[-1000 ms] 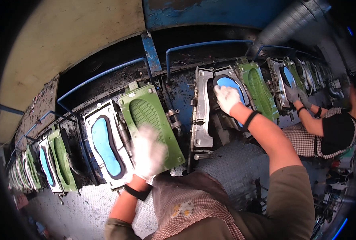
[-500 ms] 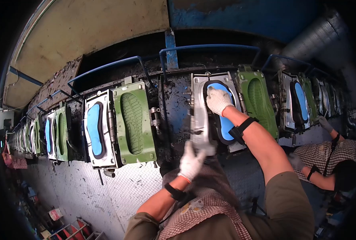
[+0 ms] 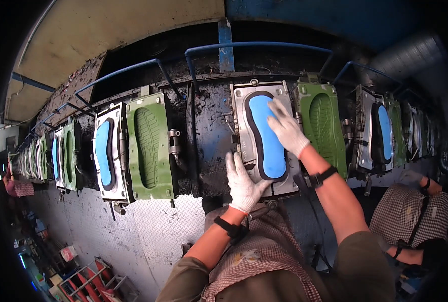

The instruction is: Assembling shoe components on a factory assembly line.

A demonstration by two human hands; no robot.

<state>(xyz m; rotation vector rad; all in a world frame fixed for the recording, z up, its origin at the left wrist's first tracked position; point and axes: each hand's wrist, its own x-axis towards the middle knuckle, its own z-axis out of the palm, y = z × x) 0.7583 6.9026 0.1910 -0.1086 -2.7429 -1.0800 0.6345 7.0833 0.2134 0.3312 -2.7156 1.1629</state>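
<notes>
In front of me lies a silver metal mould half (image 3: 244, 111) holding a blue foot-shaped sole pad (image 3: 267, 143) with a black rim. My right hand (image 3: 287, 132), in a white knit glove, is over the pad's right side, its fingers stretched out and apart. Whether the fingertips touch the blue surface, I cannot tell. My left hand (image 3: 244, 186), gloved the same way, is at the mould's lower left corner. Its thumb and fingers are spread, with nothing in them. Hinged beside the silver half is a green mould half (image 3: 322, 128) with a tread-patterned hollow.
More moulds continue in a row both ways, including a left green half (image 3: 149, 151) beside a silver half with another blue pad (image 3: 104, 151). A blue rail (image 3: 256, 45) runs behind. At right, a co-worker in a checked apron (image 3: 410, 214) stands close. Red-and-metal racks (image 3: 90, 282) stand lower left.
My right hand has moved off the pad's upper end to its right side, its fingers opening out. My left hand remains by the mould's lower left, now clearly spread. The view has shifted slightly.
</notes>
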